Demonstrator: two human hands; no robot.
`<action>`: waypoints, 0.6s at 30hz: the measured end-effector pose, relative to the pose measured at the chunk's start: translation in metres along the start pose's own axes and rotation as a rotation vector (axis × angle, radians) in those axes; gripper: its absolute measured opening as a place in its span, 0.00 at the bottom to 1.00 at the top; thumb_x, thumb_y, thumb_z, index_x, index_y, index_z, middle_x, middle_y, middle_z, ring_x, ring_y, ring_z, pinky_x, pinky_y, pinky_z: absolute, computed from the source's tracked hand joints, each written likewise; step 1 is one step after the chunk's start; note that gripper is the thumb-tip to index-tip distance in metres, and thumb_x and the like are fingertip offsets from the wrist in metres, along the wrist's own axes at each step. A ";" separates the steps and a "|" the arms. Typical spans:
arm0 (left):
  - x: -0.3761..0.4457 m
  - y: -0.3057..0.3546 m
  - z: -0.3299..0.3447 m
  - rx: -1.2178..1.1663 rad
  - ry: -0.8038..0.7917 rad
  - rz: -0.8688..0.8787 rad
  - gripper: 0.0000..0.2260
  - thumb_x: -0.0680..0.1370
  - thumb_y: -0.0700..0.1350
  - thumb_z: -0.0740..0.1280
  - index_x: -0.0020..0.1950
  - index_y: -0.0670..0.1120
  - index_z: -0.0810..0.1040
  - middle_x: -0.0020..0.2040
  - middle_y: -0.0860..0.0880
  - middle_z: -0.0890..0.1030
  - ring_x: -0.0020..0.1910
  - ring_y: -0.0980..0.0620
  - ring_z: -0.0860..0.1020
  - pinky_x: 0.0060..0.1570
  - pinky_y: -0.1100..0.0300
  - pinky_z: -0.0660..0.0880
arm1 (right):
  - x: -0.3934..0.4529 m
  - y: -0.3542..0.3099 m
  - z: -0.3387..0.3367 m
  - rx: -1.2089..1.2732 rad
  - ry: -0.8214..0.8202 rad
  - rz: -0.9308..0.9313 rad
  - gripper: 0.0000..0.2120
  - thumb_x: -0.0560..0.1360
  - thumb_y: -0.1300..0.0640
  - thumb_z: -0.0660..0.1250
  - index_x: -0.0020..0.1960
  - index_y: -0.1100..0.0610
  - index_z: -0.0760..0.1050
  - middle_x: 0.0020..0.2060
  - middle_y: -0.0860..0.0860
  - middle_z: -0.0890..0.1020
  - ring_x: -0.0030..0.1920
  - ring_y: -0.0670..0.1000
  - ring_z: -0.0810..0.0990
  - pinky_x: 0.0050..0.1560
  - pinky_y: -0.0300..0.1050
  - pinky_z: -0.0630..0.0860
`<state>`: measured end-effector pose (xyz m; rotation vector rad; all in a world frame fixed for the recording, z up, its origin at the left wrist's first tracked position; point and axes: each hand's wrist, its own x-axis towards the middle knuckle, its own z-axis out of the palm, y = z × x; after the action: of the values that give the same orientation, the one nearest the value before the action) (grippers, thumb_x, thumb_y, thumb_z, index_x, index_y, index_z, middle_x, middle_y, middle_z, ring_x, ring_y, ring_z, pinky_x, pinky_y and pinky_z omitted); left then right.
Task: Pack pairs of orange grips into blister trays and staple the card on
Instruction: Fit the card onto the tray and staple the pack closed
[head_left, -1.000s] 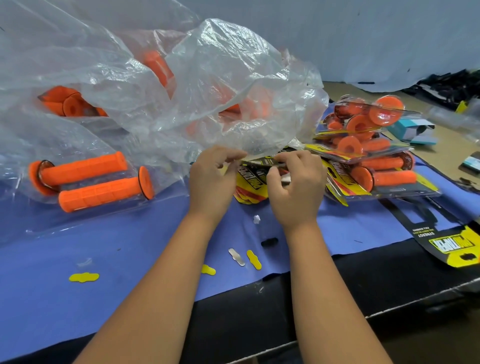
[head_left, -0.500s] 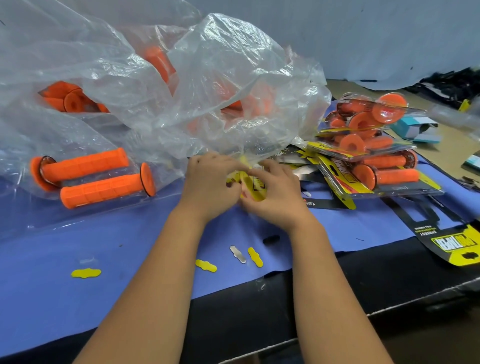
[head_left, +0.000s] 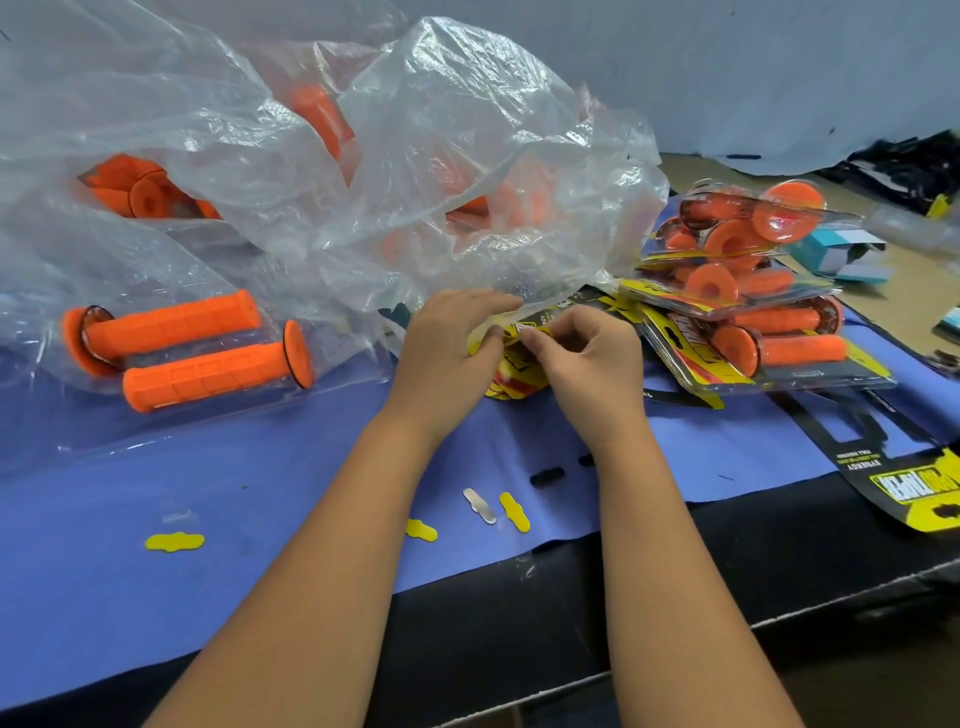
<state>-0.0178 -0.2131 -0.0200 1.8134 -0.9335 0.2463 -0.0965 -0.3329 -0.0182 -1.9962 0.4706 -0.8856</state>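
Yellow-black card (head_left: 511, 358) sits mid-frame, just right of centre, held above the blue mat (head_left: 260, 467) on the surface. Both hands on it. Left hand (head_left: 447, 348) grip: fingers over the card's top edge, thumb underneath, pinching it. Right hand (head_left: 587, 358) grip: fingers curled, thumb and forefinger pinched on the card near its upper edge. The two hands are almost touching.

Left of frame: two orange grips (head_left: 192, 348) lie side by side, flanges at opposite ends, inside a clear blister tray (head_left: 218, 410) on the mat. No card on that tray.

Behind the hands, upper left to centre: large crumpled clear plastic bag (head_left: 441, 156) with more orange grips showing through it.

Right of frame: stack of finished packs (head_left: 753, 312), grips under clear plastic with yellow cards, piled unevenly. More loose cards under the stack's near edge. Lower right: a black-and-yellow card (head_left: 909, 483) lies flat, overhanging the mat onto the dark surface edge.

On the mat near the forearms: small yellow punch-outs (head_left: 174, 542), one silvery, some black.

Far right: teal box (head_left: 841, 254) on a tan surface.
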 end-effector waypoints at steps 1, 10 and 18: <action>-0.001 0.003 0.000 -0.032 -0.032 -0.011 0.16 0.74 0.35 0.65 0.58 0.48 0.82 0.54 0.55 0.80 0.59 0.59 0.72 0.61 0.74 0.63 | 0.000 -0.002 -0.001 0.044 -0.017 0.012 0.15 0.70 0.61 0.76 0.30 0.57 0.73 0.25 0.43 0.73 0.28 0.43 0.68 0.32 0.36 0.67; -0.001 0.009 -0.004 -0.151 -0.162 -0.068 0.12 0.73 0.45 0.63 0.48 0.46 0.86 0.41 0.51 0.83 0.46 0.54 0.78 0.49 0.60 0.73 | -0.002 -0.013 -0.010 0.109 -0.070 -0.118 0.15 0.74 0.61 0.73 0.32 0.65 0.74 0.25 0.48 0.72 0.28 0.43 0.66 0.31 0.36 0.64; 0.002 0.002 -0.002 -0.114 -0.194 -0.111 0.04 0.72 0.44 0.70 0.44 0.53 0.83 0.43 0.55 0.81 0.50 0.56 0.77 0.52 0.61 0.73 | -0.007 -0.015 -0.002 -0.327 0.236 -0.505 0.12 0.75 0.59 0.71 0.34 0.62 0.75 0.31 0.55 0.77 0.34 0.57 0.74 0.36 0.50 0.70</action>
<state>-0.0177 -0.2129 -0.0164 1.7981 -0.9570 -0.0523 -0.1024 -0.3217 -0.0075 -2.3721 0.2505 -1.4428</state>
